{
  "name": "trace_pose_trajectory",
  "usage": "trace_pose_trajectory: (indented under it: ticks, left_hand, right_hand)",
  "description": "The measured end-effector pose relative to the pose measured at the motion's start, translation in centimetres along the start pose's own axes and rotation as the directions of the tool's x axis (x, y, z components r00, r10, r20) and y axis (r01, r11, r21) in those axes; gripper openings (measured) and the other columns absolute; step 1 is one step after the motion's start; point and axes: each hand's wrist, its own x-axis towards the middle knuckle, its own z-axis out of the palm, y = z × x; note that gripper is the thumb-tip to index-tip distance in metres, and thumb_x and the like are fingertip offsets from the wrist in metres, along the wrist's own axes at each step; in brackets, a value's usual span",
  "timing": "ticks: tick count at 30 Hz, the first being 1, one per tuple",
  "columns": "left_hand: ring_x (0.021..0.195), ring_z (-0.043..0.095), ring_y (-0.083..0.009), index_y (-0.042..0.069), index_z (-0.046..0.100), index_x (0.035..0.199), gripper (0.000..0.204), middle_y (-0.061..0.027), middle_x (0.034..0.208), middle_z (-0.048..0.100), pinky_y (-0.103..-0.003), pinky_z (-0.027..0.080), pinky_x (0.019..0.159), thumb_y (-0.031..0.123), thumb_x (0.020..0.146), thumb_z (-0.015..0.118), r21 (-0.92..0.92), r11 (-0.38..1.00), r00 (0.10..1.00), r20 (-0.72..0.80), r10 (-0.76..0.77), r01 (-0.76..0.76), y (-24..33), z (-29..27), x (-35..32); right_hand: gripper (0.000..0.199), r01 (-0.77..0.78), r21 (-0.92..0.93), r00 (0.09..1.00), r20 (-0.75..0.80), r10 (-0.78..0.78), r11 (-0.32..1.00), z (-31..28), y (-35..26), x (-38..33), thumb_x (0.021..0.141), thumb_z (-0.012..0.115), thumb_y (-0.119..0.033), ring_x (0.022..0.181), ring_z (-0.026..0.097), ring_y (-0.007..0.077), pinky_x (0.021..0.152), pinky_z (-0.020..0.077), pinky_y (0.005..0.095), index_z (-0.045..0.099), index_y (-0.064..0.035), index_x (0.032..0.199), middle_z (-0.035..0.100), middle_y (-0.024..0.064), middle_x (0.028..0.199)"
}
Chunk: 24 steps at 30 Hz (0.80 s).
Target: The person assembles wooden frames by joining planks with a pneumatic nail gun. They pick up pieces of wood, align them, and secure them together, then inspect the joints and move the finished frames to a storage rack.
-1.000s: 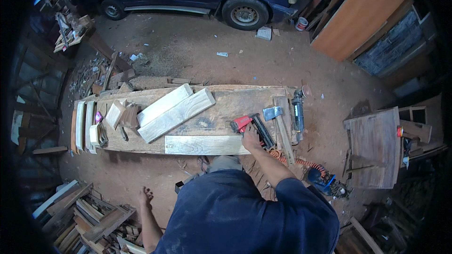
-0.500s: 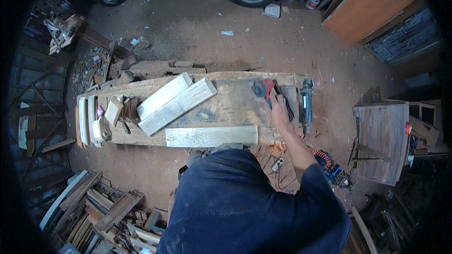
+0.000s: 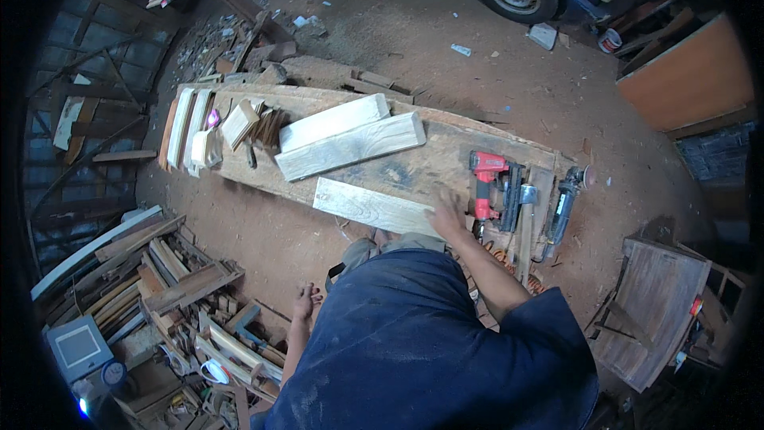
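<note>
My right hand is over the right end of a pale board at the bench's near edge. Its fingers are spread and hold nothing; whether they press on the wood I cannot tell. Just right of that hand lies a red and black nail gun on the workbench. My left hand hangs low beside my body, away from the bench, with loosely parted fingers and nothing in it. Two more pale boards lie side by side, slanted across the middle of the bench.
A wooden-handled tool with a metal head and an angle grinder occupy the bench's right end. Small wood pieces are stacked at its left. Scrap wood is piled at lower left; a wooden cabinet-like piece stands right.
My right hand has let go of the nail gun, which now rests on the bench, and has come back to the near board. My left hand has come into sight; the view has turned.
</note>
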Motion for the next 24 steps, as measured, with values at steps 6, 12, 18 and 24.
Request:
trace_pose_trajectory:
  ticks: [6,12,18,24]
  left_hand:
    - [0.077,0.065,-0.0181,0.0,0.065,0.115,0.035,-0.0088,0.096,0.07,-0.033,0.052,0.066,0.032,0.102,0.064,0.343,0.939,0.999,-0.045,0.031,-0.013,-12.0,-5.9,1.6]
    - [0.075,0.065,-0.017,0.001,0.063,0.113,0.032,-0.0105,0.094,0.069,-0.033,0.052,0.065,0.031,0.103,0.062,0.061,0.995,0.997,0.01,-0.079,0.078,-11.9,-7.7,0.9]
    - [0.077,0.066,-0.017,0.004,0.061,0.11,0.035,-0.0097,0.098,0.069,-0.034,0.054,0.066,0.038,0.103,0.06,0.129,0.991,0.995,0.087,-0.04,0.028,-5.1,-5.4,1.6]
    - [0.096,0.071,-0.0242,-0.002,0.065,0.118,0.049,-0.0142,0.111,0.073,-0.039,0.056,0.082,0.044,0.101,0.061,0.405,0.878,0.961,0.206,0.185,-0.256,5.9,-1.8,8.3]
  right_hand:
    - [0.104,0.158,-0.064,0.937,0.326,-0.129,0.985,2.6,-5.8,0.3,0.073,0.088,-0.042,0.132,0.046,0.0414,0.111,0.0365,0.0525,0.036,-0.0042,0.155,0.049,0.0247,0.14]
    - [0.088,0.124,-0.079,0.931,0.353,-0.088,0.989,3.6,-6.1,2.0,0.071,0.089,-0.041,0.125,0.052,0.0402,0.107,0.0399,0.0508,0.051,-0.0037,0.141,0.054,0.0213,0.131]
    - [0.054,-0.074,0.146,0.951,0.307,0.026,0.987,1.7,-8.8,-0.4,0.079,0.083,-0.033,0.113,0.061,0.0405,0.092,0.0505,0.0503,0.065,-0.0074,0.123,0.06,0.02,0.119]
    - [0.051,-0.353,0.059,0.935,0.058,0.35,0.934,-2.5,-6.3,-1.3,0.082,0.082,-0.039,0.097,0.068,0.0418,0.084,0.0536,0.0509,0.067,-0.0071,0.12,0.069,0.0198,0.098]
